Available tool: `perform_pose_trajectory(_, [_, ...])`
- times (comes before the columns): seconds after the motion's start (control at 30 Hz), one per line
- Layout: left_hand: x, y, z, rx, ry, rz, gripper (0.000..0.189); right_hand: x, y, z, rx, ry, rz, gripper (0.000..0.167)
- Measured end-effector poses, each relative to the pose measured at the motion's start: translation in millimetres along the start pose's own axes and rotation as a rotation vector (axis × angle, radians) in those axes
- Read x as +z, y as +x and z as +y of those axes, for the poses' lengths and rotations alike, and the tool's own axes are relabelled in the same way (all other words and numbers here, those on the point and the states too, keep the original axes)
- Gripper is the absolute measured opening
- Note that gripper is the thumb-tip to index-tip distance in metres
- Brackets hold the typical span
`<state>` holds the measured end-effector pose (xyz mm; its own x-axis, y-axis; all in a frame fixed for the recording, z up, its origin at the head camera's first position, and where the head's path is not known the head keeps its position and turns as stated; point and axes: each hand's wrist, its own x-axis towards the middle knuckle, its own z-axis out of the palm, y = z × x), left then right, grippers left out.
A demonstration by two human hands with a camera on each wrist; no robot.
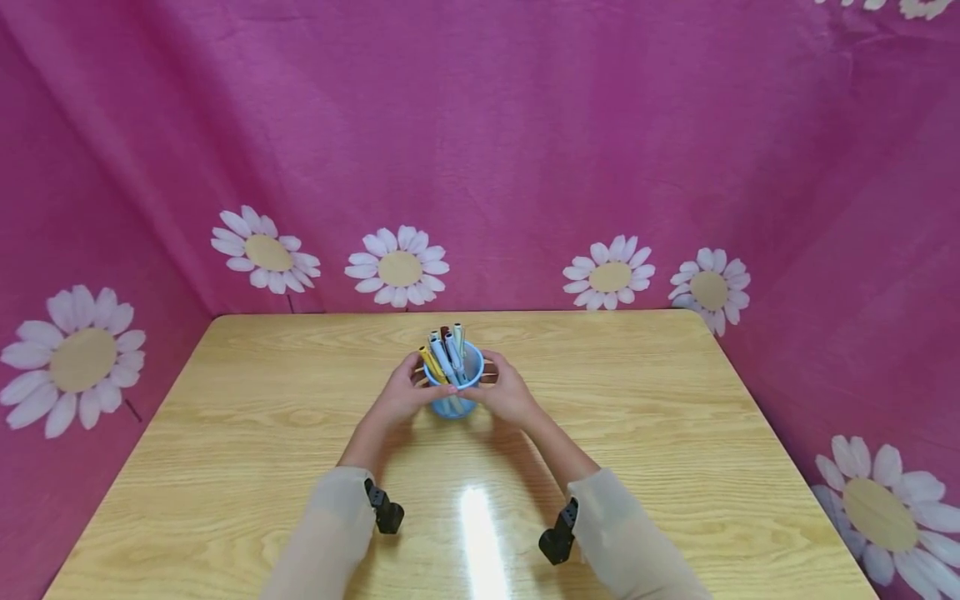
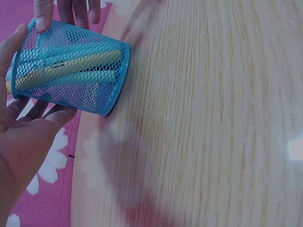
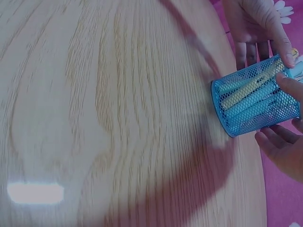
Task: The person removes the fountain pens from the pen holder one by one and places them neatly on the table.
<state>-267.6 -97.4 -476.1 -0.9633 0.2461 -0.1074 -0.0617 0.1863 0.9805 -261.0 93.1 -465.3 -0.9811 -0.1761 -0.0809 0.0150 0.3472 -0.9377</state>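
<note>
A light-blue mesh pen holder (image 1: 454, 409) stands upright near the back middle of the wooden table, full of several pens and markers (image 1: 441, 350). A yellow marker (image 1: 431, 363) leans at its left side. My left hand (image 1: 396, 397) grips the holder from the left, and my right hand (image 1: 513, 395) grips it from the right. Both thumbs meet along the front just below the rim, while the other fingers curl round the sides, partly hidden. The left wrist view shows the mesh wall (image 2: 90, 71) between both hands. Whether the base touches the tabletop I cannot tell.
The wood-grain table (image 1: 262, 467) ends at a pink curtain (image 1: 480, 150) printed with white daisies, which hangs behind and on both sides. A bright light reflection (image 1: 482, 542) lies on the front of the tabletop. Black wrist cameras (image 1: 558, 533) sit at both sleeves.
</note>
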Motion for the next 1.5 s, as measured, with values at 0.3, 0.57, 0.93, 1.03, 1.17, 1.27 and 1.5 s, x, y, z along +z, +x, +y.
perform_pose_trajectory(0.3, [12.8,4.5,3.6,-0.023,0.002,-0.011,0.077,-12,-4.2,5,-0.008,0.010,0.029,0.074])
perform_pose_trajectory(0.57, [19.4,5.4,7.6,-0.022,0.001,-0.024,0.077,-20,-6.0,9,-0.003,0.009,0.036,0.071])
perform_pose_trajectory(0.93, [24.9,7.9,9.5,-0.033,-0.002,-0.046,0.080,-26,-8.0,14,0.007,0.032,0.048,0.072])
perform_pose_trajectory(1.03, [26.2,8.3,9.0,-0.035,-0.008,-0.051,0.080,-30,-10.5,15,0.005,0.039,0.044,0.072])
perform_pose_trajectory(1.17, [29.2,10.4,7.7,-0.017,-0.020,-0.050,0.077,-41,-13.3,16,-0.002,0.022,0.034,0.073])
perform_pose_trajectory(1.27, [30.9,12.5,8.0,-0.026,-0.017,-0.038,0.080,-50,-13.3,16,-0.036,-0.001,0.034,0.068])
perform_pose_trajectory(1.5, [32.4,13.9,10.0,-0.014,-0.026,-0.044,0.087,-61,-15.3,1,-0.098,0.020,0.108,0.051])
